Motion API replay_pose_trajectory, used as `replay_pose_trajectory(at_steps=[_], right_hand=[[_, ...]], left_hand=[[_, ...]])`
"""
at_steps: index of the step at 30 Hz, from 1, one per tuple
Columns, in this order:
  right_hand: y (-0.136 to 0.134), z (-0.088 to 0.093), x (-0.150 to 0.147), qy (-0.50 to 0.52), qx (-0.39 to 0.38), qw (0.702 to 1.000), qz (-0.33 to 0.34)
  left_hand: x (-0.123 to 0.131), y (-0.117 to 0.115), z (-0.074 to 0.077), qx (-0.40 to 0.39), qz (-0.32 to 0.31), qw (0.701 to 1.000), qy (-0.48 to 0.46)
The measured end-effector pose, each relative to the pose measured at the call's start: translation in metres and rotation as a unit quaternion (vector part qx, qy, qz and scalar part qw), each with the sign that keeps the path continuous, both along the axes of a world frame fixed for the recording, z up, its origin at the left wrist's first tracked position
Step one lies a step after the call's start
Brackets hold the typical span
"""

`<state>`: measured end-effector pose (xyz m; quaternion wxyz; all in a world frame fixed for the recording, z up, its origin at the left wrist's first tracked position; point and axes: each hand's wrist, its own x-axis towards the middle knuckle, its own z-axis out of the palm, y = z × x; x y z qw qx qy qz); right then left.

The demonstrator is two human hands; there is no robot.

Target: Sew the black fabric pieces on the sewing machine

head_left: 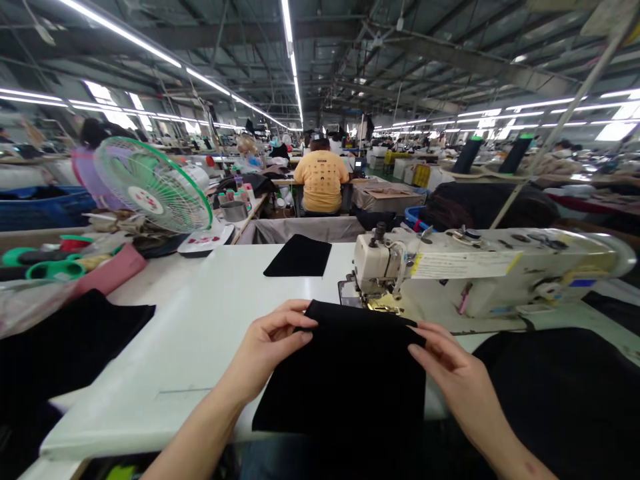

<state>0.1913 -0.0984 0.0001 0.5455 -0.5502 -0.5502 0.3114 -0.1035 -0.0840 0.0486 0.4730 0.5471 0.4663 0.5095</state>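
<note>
A black fabric piece [350, 373] lies on the white sewing table [200, 333], its far edge just short of the sewing machine's presser foot [383, 305]. My left hand [267, 347] pinches the fabric's far left corner, fingers closed on it. My right hand [450, 373] grips the far right corner with thumb and fingers. The cream industrial sewing machine [475, 270] stands directly behind the fabric.
A second black fabric piece [299, 257] lies farther back on the table. A green-caged fan [153, 183] stands at left, beside clutter and pink cloth [107, 270]. Black fabric piles lie at left [65, 340] and right [565, 393]. A person in a yellow shirt [321, 179] sits ahead.
</note>
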Motion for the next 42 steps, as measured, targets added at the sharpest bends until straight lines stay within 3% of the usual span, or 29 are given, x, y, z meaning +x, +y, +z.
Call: replay_pose_trajectory(at_steps=[5,12,15,20,25,37,42], right_hand=[[-0.006,-0.002,0.001,-0.057,0.038,0.996,-0.049],[-0.004,-0.004,0.011,0.097,-0.092,0.991,-0.033],[-0.004,-0.005,0.014,0.098,-0.091,0.991,-0.028],[-0.003,-0.006,0.013,0.083,-0.077,0.99,-0.084],[-0.003,-0.004,0.014,0.114,-0.087,0.985,-0.098],[0.002,-0.011,0.023,0.184,-0.131,0.972,-0.067],[0.001,-0.005,0.022,0.185,-0.124,0.972,-0.071]], left_hand=[[0.011,-0.002,0.007,0.12,0.052,0.98,0.149],[0.018,-0.003,0.007,0.098,0.104,0.987,0.075],[0.018,-0.005,0.007,0.08,0.103,0.99,0.045],[0.02,-0.006,0.008,-0.015,0.125,0.991,-0.051],[0.022,-0.007,0.009,-0.036,0.112,0.988,-0.103],[0.029,-0.003,0.008,-0.011,0.149,0.985,-0.081],[0.028,0.002,0.004,-0.002,0.16,0.985,-0.062]])
